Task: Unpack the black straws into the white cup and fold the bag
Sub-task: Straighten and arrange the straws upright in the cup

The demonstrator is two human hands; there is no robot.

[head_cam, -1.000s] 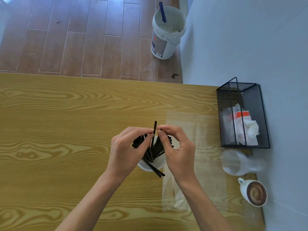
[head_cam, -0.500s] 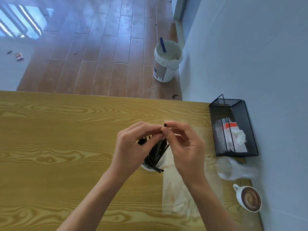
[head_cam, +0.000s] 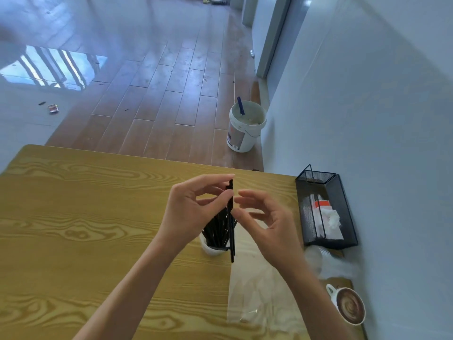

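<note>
Our left hand (head_cam: 188, 212) pinches a couple of black straws (head_cam: 231, 217) upright between thumb and fingertips, above the white cup (head_cam: 210, 249) on the table (head_cam: 73, 229). More straws stand in the cup. Our right hand (head_cam: 267, 224) hovers just beside them, fingers spread loose, gripping nothing. The clear bag (head_cam: 255, 290) lies flat on the near right.
</note>
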